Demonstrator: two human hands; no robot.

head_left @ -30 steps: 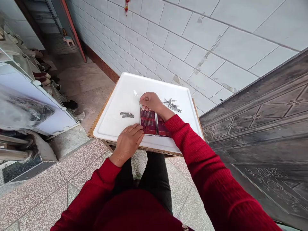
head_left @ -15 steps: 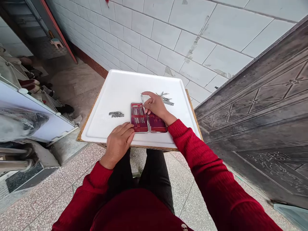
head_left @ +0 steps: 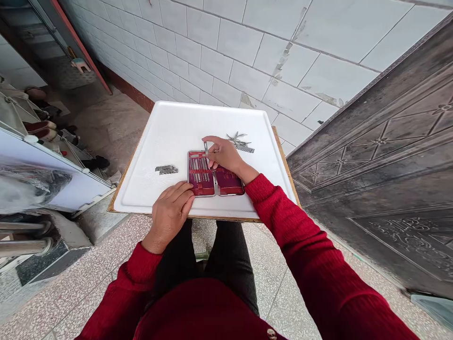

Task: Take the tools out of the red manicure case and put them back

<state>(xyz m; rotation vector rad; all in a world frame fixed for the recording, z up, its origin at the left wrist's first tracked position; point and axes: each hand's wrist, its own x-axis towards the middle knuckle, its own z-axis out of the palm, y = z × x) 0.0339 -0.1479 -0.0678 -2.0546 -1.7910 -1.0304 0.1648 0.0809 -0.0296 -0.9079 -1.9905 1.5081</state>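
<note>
In the head view, an unfolded red case [head_left: 208,188] lay near the middle of the near edge of the white surface [head_left: 184,123]. The left hand [head_left: 172,208] was laid out with its fingers side by side, grasping nothing; its fingertips touched the case's near left corner. The right hand [head_left: 226,153] pinched a slim metal tool [head_left: 205,147] upright above the case, between thumb and fingers. A row of tools [head_left: 199,165] stood strapped in the left half. Nail clippers [head_left: 166,169] lay toward the left edge, and a loose pile of metal tools [head_left: 235,139] toward the far right corner.

The slim tool could have slipped, being narrow and pinched by little of its length. It could also have snagged a strap if lowered askew, since the row was tight. The case might have skidded toward the near edge, as only those fingertips steadied it.
</note>
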